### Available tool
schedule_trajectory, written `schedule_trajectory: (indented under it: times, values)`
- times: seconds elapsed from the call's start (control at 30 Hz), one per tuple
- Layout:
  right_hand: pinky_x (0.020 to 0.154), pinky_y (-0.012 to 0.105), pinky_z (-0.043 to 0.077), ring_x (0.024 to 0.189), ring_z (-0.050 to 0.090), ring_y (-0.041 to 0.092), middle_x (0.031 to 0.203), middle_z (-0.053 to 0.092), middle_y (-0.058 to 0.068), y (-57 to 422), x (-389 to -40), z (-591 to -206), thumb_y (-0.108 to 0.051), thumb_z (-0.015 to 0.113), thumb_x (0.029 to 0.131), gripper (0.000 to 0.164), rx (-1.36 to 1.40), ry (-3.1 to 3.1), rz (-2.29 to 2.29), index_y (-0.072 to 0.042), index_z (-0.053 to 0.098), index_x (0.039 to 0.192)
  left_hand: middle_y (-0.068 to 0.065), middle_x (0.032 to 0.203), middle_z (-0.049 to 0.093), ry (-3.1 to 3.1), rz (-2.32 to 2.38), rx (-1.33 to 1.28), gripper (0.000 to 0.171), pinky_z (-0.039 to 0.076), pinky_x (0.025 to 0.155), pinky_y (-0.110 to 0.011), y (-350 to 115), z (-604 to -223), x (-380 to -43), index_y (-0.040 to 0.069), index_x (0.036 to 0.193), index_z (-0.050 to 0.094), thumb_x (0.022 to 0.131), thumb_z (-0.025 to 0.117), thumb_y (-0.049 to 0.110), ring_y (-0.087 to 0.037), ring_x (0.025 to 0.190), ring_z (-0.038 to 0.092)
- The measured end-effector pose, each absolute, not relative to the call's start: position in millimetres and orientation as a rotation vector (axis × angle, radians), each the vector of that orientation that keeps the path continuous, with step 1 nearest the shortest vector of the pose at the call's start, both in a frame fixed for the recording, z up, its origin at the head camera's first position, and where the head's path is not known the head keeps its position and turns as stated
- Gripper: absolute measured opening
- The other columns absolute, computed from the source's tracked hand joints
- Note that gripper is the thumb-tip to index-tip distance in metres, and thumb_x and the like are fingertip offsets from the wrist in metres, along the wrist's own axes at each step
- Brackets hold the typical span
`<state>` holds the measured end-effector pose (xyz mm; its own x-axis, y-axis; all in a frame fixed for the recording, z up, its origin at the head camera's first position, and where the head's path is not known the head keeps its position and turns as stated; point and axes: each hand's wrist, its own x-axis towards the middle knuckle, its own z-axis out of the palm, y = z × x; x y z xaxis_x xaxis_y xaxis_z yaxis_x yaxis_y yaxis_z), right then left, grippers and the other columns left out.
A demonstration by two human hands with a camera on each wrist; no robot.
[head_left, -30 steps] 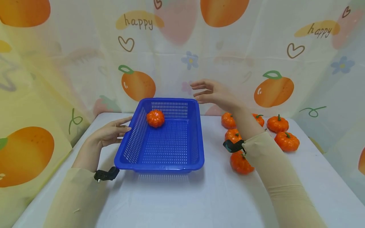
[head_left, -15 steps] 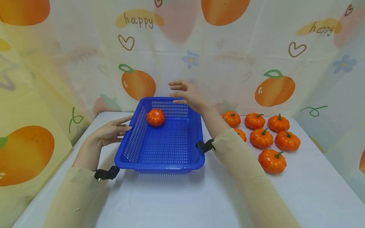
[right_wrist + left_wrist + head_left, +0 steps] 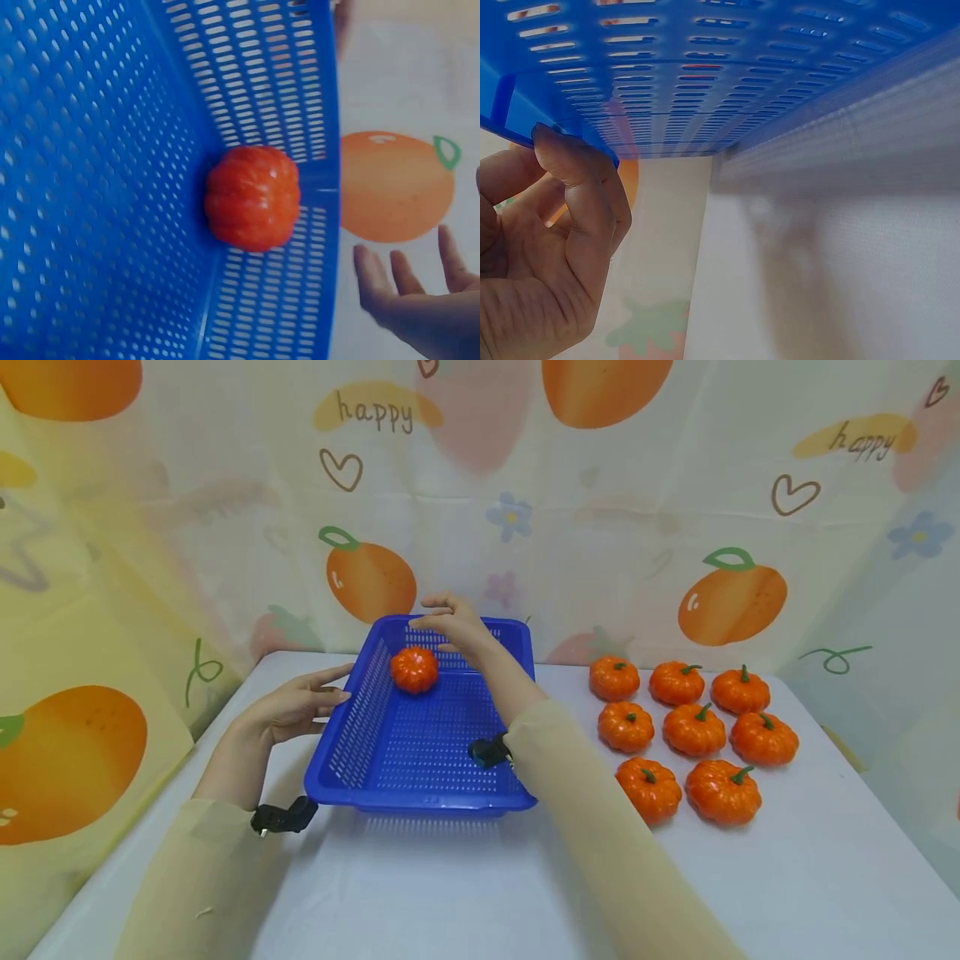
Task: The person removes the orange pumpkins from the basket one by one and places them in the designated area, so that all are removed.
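Note:
A blue perforated basket (image 3: 420, 800) stands on the white table, with one orange pumpkin (image 3: 414, 669) lying in its far left corner. My right hand (image 3: 448, 625) hovers just above and to the right of that pumpkin, fingers stretched out and empty. My left hand (image 3: 303, 702) rests with straight fingers against the basket's left wall. In the left wrist view the thumb of my left hand (image 3: 562, 217) touches the basket's rim (image 3: 705, 75). The right wrist view shows the pumpkin (image 3: 253, 196) in the basket's corner (image 3: 90, 150) and my right hand (image 3: 420, 315) spread beside it.
Several orange pumpkins (image 3: 693, 729) lie in rows on the table (image 3: 450, 893) to the right of the basket. A printed fruit curtain (image 3: 600, 527) closes off the back and both sides.
My right hand has swung left from above the table's pumpkins to over the basket's far end and come down near the pumpkin inside. The left hand has stayed put.

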<state>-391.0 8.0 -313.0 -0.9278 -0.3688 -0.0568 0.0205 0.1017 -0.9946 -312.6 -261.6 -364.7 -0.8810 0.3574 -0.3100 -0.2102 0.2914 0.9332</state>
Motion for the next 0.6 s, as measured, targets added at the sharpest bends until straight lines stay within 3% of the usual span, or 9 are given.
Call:
schedule_trajectory:
  times: [0.6]
  values:
    - [0.113,0.058,0.038,0.139,0.044,0.034,0.152,0.041,0.013,-15,-401,-353,-0.033,0.073,0.086,0.071,-0.116,2.236,-1.689,-0.012,0.042,0.147,0.003,0.109,0.061,2.123,1.607,0.117,0.076,0.055,0.092,-0.034,-261,-365,-312,0.018,0.161,0.007,0.101,0.054,0.025,-0.014,0.1,0.066]
